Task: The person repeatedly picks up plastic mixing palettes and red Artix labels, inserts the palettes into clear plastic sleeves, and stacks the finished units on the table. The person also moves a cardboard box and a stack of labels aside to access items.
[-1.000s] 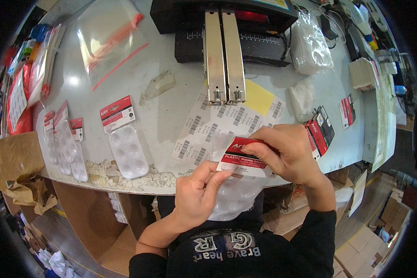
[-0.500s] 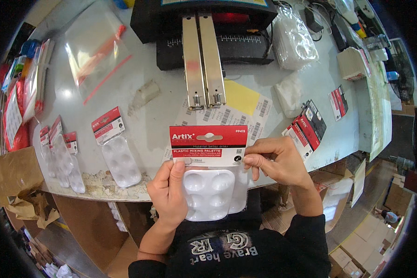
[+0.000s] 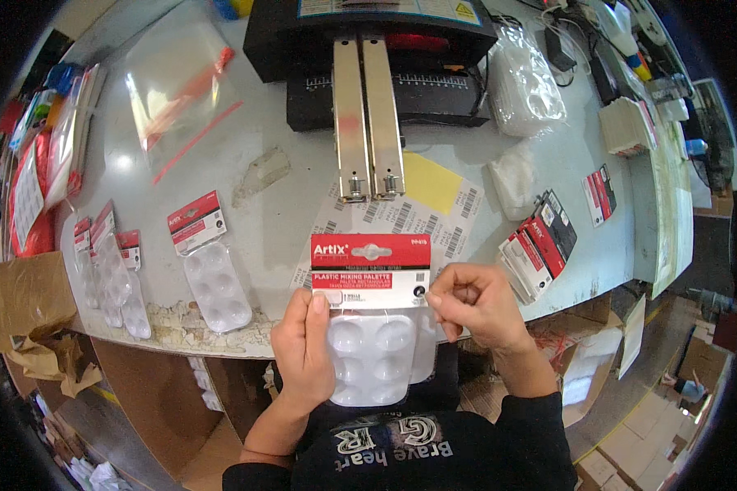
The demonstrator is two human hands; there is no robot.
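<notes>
While a second ago both hands were bunched over the red card at the worktop edge, the clear plastic six-well palette with its red-and-white header card (image 3: 370, 315) is now held up flat and square between them, just in front of the pale grey worktop (image 3: 287, 221); judging by that, the card is seated and the pack is being checked. The left hand (image 3: 303, 348) grasps its left side, thumb on the card; the right hand (image 3: 475, 304) pinches the card's lower right corner. Finished packs of the same kind (image 3: 209, 262) lie to the left, more (image 3: 106, 270) beyond them. White barcode label sheets (image 3: 418, 217) and a yellow square paper (image 3: 432, 182) lie under the black machine with twin metal bars (image 3: 368, 114). A fanned stack of red, black and white cards (image 3: 540, 245) sits right.
</notes>
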